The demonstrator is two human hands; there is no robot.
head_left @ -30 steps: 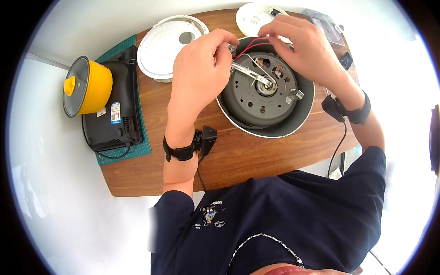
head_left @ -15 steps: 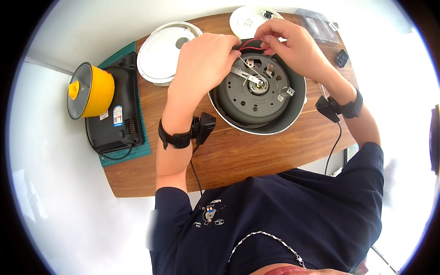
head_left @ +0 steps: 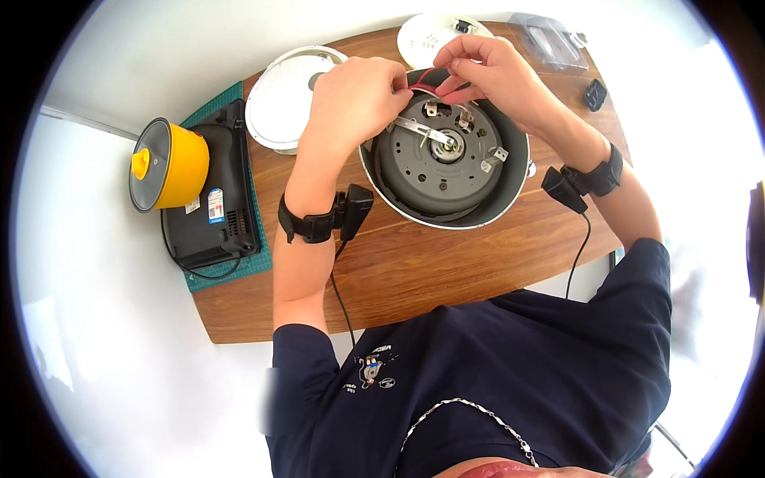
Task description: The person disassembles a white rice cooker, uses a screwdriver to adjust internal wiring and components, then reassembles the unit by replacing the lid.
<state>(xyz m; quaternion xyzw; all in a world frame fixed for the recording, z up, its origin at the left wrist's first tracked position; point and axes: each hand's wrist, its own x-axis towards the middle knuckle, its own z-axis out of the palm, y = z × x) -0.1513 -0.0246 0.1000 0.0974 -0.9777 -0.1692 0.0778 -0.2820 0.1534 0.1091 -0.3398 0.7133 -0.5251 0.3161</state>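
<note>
An upturned round cooker body (head_left: 446, 163) lies on the wooden table (head_left: 398, 271), its grey underside with metal brackets and a steel strip facing up. At its far rim my left hand (head_left: 351, 99) and my right hand (head_left: 486, 76) meet, fingers pinched on the red and dark wires (head_left: 426, 77) that run out of the base. Both wrists carry black bands with small black units and cables.
A white round lid (head_left: 283, 99) lies left of the cooker body, another white disc (head_left: 434, 36) behind it. A yellow pot (head_left: 167, 163) rests on a black cooktop (head_left: 215, 191) over a green mat. A clear plastic bag (head_left: 546, 40) and a small black part (head_left: 594, 94) sit at far right.
The view has shifted, so the cooker body sits further left and lower in the picture. Both hands have stayed at its far rim, fingers working on the wires.
</note>
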